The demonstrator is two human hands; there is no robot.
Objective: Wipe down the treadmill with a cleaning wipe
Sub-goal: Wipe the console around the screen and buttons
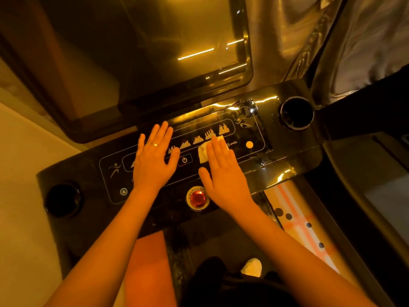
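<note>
The right hand's fingers (218, 149) lay straight and close together, pressing the white cleaning wipe (203, 153) flat on the control panel (245, 131) just below the row of program icons. The left hand's fingers (159, 134) were also straight, spread flat on the panel and holding nothing. The right hand (223, 176) sat just above the red emergency button (197, 198), the left hand (152, 158) beside the power icon. The panel's right end looked glossy and streaked, likely already wiped, while its left end looked duller. The job seemed early: the screen (155, 52), both cup holders (296, 113) and the rest of the treadmill were probably left.
</note>
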